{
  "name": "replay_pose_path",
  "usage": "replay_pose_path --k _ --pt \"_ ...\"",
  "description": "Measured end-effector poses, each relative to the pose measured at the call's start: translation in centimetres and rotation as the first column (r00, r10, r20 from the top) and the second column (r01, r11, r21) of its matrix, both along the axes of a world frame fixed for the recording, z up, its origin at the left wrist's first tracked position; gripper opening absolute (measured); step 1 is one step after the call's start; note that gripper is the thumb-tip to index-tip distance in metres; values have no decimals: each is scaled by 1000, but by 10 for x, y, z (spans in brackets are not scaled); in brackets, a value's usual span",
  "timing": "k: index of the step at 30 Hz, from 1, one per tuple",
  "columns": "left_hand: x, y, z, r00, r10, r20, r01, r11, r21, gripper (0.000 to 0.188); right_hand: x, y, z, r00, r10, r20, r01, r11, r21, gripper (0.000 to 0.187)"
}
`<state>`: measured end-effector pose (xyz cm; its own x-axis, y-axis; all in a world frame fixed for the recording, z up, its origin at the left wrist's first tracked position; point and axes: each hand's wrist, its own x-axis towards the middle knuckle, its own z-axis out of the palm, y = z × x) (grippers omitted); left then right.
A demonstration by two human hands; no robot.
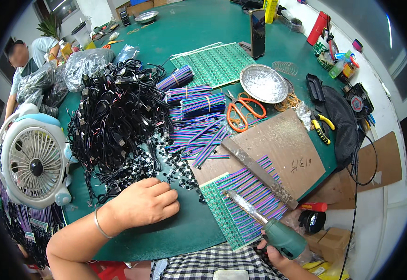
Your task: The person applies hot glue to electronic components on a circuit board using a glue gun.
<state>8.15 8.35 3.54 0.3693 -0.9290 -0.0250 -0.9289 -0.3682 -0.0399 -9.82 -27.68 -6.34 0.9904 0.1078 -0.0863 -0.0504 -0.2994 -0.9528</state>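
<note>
My left hand (145, 203) rests on the green table with its fingers curled under. Whatever they might enclose is hidden. Close beyond it lies a heap of small black connectors (140, 168). At the lower right my right hand (274, 256) grips a soldering iron (285, 238) by its green handle. The iron's metal tip reaches over a green circuit board panel (213, 198) at the near edge. Short purple, blue and black ribbon wires (248, 184) lie in rows across that panel. A flat, worn metal bar (259, 172) lies across them on a brown board (297, 140).
Black USB cables (119, 107) are piled at left, beside a fan (35, 161). Bundled ribbon wires (203, 103), more circuit panels (217, 63), a metal dish (264, 84), orange scissors (245, 112), yellow-black pliers (322, 128) and a phone (257, 35) lie farther back. Another person (26, 60) sits far left.
</note>
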Motion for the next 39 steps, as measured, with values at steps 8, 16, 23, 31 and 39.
replay_pose_path --k 8,16,23,31,39 --pt "9 12 -5 999 47 -22 -49 996 -74 15 10 7 11 999 -15 -29 19 993 121 43" --pt "-17 -9 -23 895 293 -336 -428 778 -460 20 9 10 17 996 -48 -76 58 990 126 44" --pt "-51 -56 -32 675 243 -697 -696 522 -493 17 21 18 40 995 -21 -98 44 972 231 50" --pt "-57 -77 -22 881 5 -473 -385 589 -710 26 53 56 60 929 82 -361 217 669 711 41" --pt "-61 -98 -16 966 -136 -222 -76 669 -739 19 64 69 69 960 83 -266 39 905 423 19"
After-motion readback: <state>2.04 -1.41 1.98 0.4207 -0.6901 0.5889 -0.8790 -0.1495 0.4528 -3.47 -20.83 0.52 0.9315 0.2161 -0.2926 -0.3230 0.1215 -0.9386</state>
